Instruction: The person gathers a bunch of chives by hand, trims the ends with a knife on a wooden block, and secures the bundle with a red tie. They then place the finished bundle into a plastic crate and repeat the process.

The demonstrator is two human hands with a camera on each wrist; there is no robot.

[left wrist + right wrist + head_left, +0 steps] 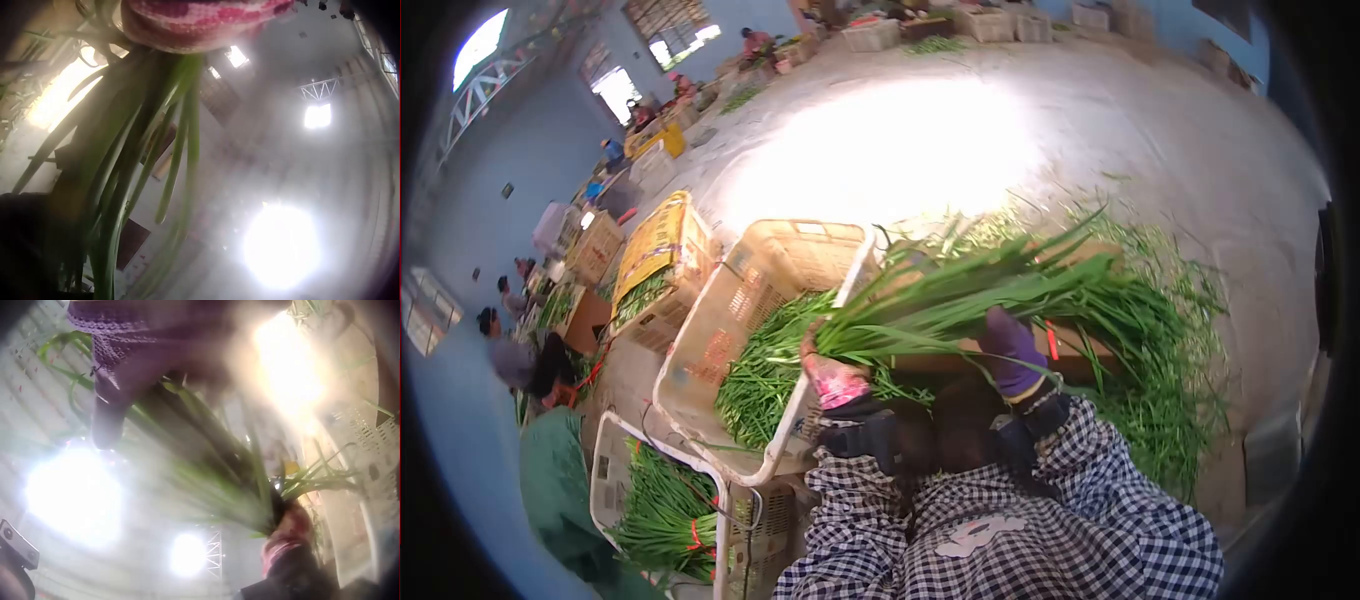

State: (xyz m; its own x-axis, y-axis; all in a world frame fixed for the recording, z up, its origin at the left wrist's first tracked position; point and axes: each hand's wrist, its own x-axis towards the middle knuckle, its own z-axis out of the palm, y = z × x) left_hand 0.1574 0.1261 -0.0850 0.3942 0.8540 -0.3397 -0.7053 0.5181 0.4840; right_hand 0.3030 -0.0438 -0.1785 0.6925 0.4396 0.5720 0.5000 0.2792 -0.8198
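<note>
A large bunch of long green leaves [960,300] lies across both hands above a brown board. My left hand [838,378], in a pink and white glove, grips the pale stem end beside the crate rim; in the left wrist view the leaves [119,156] trail from the glove [206,22]. My right hand [1010,352], in a purple glove, is at the leafy part, its thumb raised in front of the leaves. The right wrist view has the purple glove [125,356] over the leaves [206,437], its fingers partly hidden.
A crate [685,370] of loose stalks stands at the left, another crate [605,470] with tied bunches below it. Leaves [1160,340] heap at the right. Several people sit along the left wall; a green cloth shape [555,490] is at lower left.
</note>
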